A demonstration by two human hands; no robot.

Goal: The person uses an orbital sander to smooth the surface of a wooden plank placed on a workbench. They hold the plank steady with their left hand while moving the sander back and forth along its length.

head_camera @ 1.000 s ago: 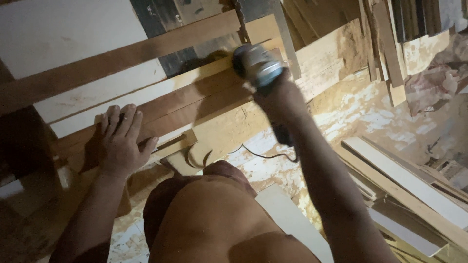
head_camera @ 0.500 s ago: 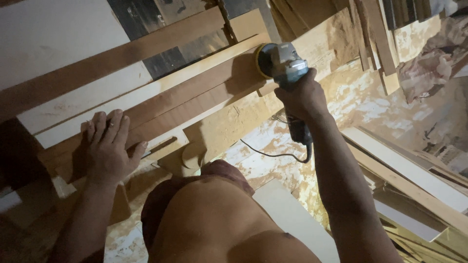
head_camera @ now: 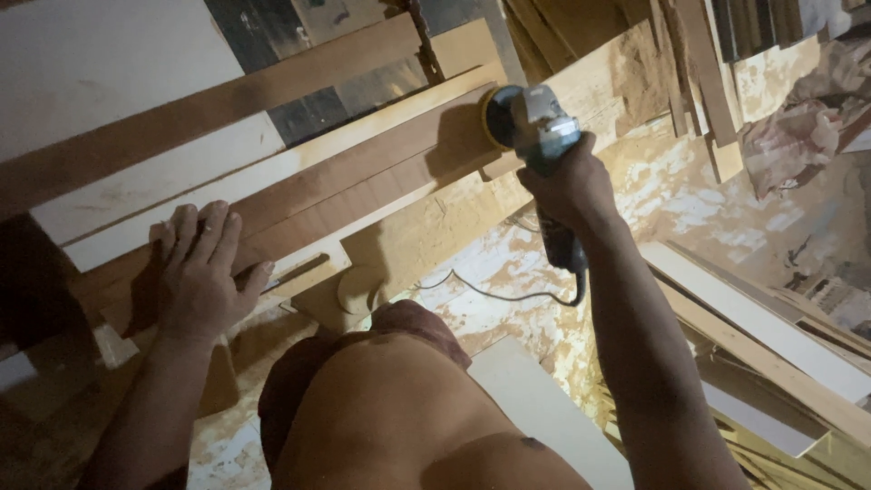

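My right hand (head_camera: pixel 564 186) is wrapped tight around the body of the power sander (head_camera: pixel 531 122), fingers fully closed on it, with the yellow-rimmed disc facing the far end of the long brown board (head_camera: pixel 363 177). The disc sits at that end, touching or all but touching the wood; from this angle I cannot tell which. The sander's black cord (head_camera: pixel 494 292) hangs from the tail of the handle below my wrist and loops down across the dusty floor (head_camera: pixel 689 204).

What matters here is how the board runs. Its long axis goes on a slant from low at my left to high at my right, and the sander stands at the upper right end of that line. My left hand (head_camera: pixel 201 272) lies flat at the lower left end, palm down, fingers spread and pressing on the wood, gripping nothing. So the two hands sit at opposite ends of the same board, well apart, and the whole length of bare wood lies between them, down and to the left of the disc.

A paler strip (head_camera: pixel 181 218) lies just beside the brown board on its far side, parallel to it. My right hand is the one on the tool; the left is only near the board's near end.
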